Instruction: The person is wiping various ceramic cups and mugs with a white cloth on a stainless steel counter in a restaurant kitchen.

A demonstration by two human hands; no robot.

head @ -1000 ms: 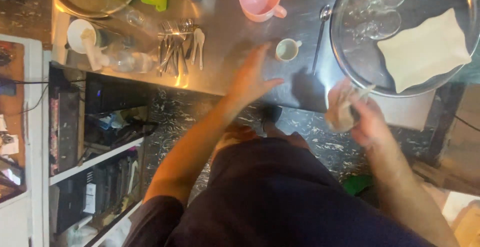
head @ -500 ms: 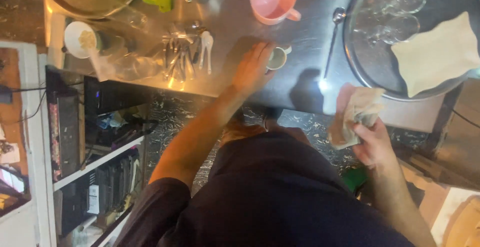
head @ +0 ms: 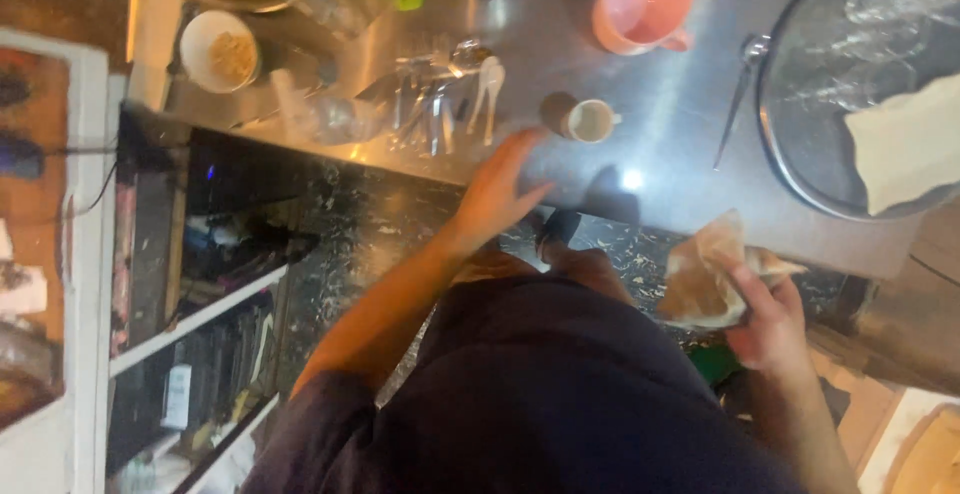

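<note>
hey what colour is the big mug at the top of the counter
Pink; the mug shows best in the head view, the only one.

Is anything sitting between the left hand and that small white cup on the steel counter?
Nothing visible stands between them. The left hand is open over the counter edge, fingertips just short of the small white cup, with only bare steel counter in the gap. The cutlery pile lies off to the side.

A kitchen: a steel counter carries a pink mug, cutlery, a small cup and a round tray near its right edge.
</note>
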